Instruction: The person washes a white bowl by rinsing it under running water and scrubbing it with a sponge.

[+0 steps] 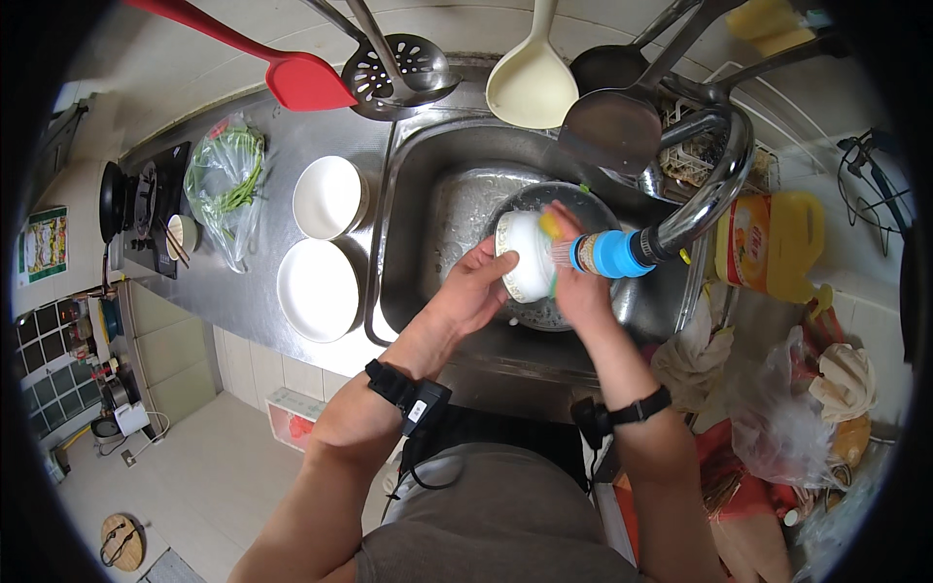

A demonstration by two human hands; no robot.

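My left hand (pixel 474 284) grips the rim of a white bowl (pixel 523 266) with a patterned band, tilted on its side above the sink. Against the bowl's underside my right hand (pixel 584 297) presses a yellow and green sponge (pixel 548 224); motion blurs the hand, and the blue tap nozzle (pixel 616 253) covers part of it. Beneath both hands a round metal basin (pixel 543 193) stands in the stainless steel sink (pixel 419 182), with suds or water in it. Two white bowls, one farther back (pixel 328 197) and one nearer (pixel 318 290), stand on the counter left of the sink.
A curved metal tap (pixel 736 167) reaches in from the right. Overhead hang a red spatula (pixel 306 80), a skimmer (pixel 364 65), a cream ladle (pixel 532 84) and a dark turner (pixel 611 131). Bagged green vegetables (pixel 233 171) lie left; a yellow jug (pixel 773 244) stands right.
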